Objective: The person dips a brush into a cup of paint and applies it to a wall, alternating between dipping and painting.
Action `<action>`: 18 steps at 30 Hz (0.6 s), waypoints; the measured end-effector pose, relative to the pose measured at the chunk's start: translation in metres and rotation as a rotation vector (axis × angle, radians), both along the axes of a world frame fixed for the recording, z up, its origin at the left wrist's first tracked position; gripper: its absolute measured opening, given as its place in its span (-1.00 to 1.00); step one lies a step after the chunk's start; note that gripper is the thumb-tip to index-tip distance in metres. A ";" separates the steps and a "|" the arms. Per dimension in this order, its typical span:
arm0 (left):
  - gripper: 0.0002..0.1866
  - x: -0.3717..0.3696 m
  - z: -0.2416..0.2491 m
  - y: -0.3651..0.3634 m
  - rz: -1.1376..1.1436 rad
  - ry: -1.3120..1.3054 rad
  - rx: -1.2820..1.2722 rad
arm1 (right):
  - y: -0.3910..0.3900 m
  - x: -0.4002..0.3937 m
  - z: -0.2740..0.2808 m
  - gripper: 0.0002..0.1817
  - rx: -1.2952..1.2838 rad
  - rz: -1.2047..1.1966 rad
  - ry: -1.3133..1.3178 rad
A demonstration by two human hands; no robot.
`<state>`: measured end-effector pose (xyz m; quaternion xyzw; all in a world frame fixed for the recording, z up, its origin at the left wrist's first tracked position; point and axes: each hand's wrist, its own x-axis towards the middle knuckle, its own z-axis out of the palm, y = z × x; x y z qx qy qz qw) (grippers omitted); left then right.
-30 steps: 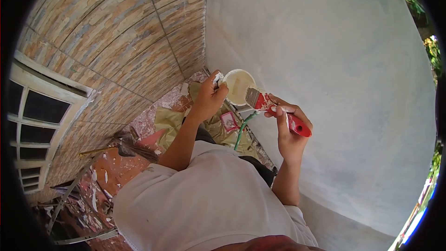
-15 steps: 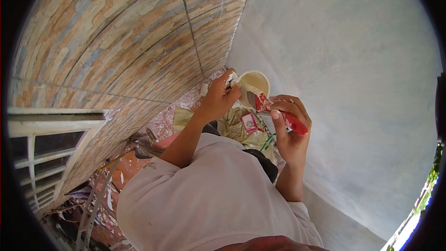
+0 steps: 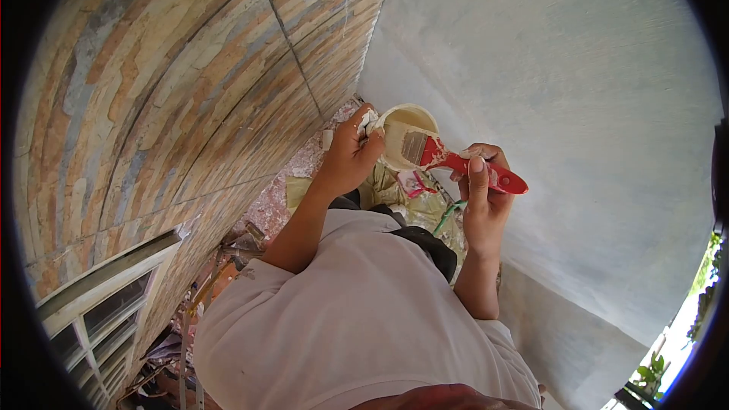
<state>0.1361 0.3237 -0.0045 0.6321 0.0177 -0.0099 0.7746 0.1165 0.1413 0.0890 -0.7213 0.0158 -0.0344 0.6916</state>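
My left hand (image 3: 354,150) grips the near side of a cream-coloured cup (image 3: 396,153), with a white-smeared lump or cloth between its fingers. The cup is tilted, its opening facing up and to the right. In my right hand (image 3: 486,186) is the red handle of a paint brush (image 3: 456,162), held between thumb and fingers. The brush's bristle end lies over the cup's opening, and pale paint is smeared on its red part. Which part of the bristles touches the cup, I cannot tell.
A stone-patterned tiled wall (image 3: 182,91) rises on the left, above a barred window (image 3: 114,315). A smooth grey wall (image 3: 562,106) stands on the right. Below the cup are a crumpled olive sheet (image 3: 380,190), a pink-and-white item (image 3: 414,182) and a green strip (image 3: 449,214).
The brush has turned flatter, and its bristles show more over the cup. My right hand has shifted slightly right and up. The view has tilted a little.
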 end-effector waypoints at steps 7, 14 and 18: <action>-0.53 0.020 -0.007 0.010 -0.077 -0.066 0.035 | 0.001 0.007 -0.011 -0.64 0.005 -0.107 0.146; -0.70 0.028 0.007 0.013 -0.104 -0.025 -0.017 | -0.008 0.016 -0.015 -0.54 0.031 -0.243 0.061; -0.82 0.032 0.006 0.015 -0.132 -0.084 0.014 | -0.005 0.012 -0.010 -0.57 -0.072 -0.240 0.000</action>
